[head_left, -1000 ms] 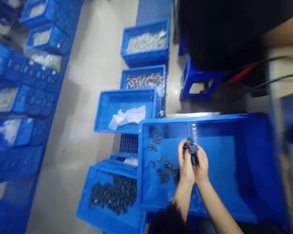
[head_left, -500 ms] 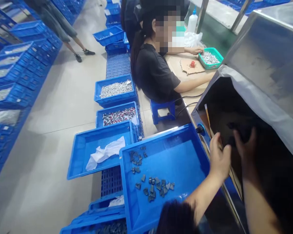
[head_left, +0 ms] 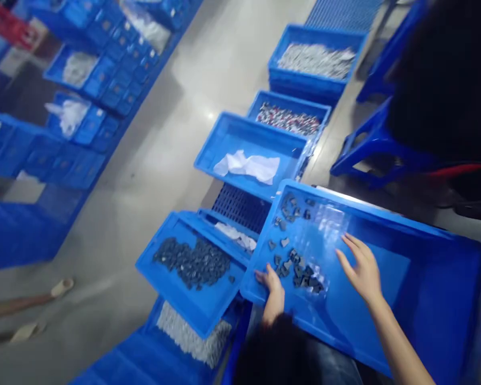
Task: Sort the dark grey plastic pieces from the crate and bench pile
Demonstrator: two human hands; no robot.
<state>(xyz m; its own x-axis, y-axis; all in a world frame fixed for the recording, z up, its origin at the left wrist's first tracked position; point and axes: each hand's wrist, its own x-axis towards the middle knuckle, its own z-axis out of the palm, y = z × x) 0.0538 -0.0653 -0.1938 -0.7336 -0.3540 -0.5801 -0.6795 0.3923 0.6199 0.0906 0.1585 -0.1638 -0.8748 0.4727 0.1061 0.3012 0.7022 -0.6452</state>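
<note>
Spreading open and empty, the right grip (head_left: pixel 361 270) hovers over a blue plastic tray (head_left: pixel 425 240); the left grip (head_left: pixel 270 291) sits at its near rim, hold unclear. Dark grey parts (head_left: pixel 299 267) lie between them, seemingly placed within both hands' reach; a second tray (head_left: pixel 200 313) of similar parts (head_left: pixel 190 262) sits at nine o'clock.

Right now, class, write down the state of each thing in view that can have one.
Dark pieces: loose, scattered across one end of the big blue tray.
Left hand: open, at the tray's near edge.
Right hand: open, fingers spread over the tray.
White sheet: crumpled in another blue tray.
</note>
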